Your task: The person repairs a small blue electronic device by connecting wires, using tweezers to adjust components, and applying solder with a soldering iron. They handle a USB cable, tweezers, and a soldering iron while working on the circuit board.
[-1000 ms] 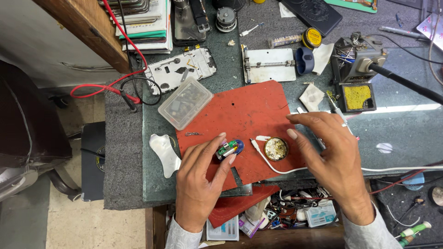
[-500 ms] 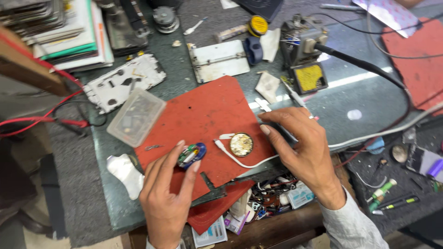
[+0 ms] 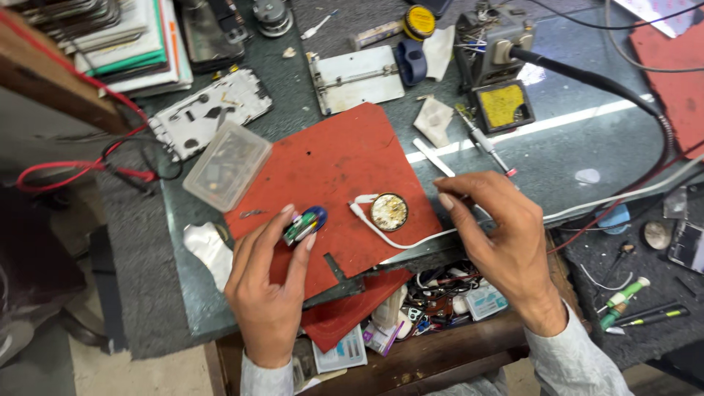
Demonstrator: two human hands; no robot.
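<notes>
**Small blue part pinched over the red mat**

The small blue part (image 3: 306, 224), oval with a green circuit board showing inside it, sits between the fingertips of the left hand (image 3: 268, 293). Its long axis runs from lower left to upper right, the rounded blue end pointing up and right, toward the round component (image 3: 388, 211). It is just above the near left part of the red mat (image 3: 330, 158), whether touching it I cannot tell.

The left hand pinches the part between thumb and forefinger. The right hand (image 3: 506, 242) is loosely curled, its fingertips drawn together near a thin tool at the mat's right edge; whether it grips anything I cannot tell.

One round component lies on the mat, a gold disc in a dark rim, with one white cable (image 3: 396, 240) curving from it toward the right hand. One clear plastic box (image 3: 226, 165) rests at the mat's upper left corner. One metal plate (image 3: 357, 78) lies beyond the mat, and one soldering stand (image 3: 493, 55) with a yellow sponge stands to the right.
</notes>
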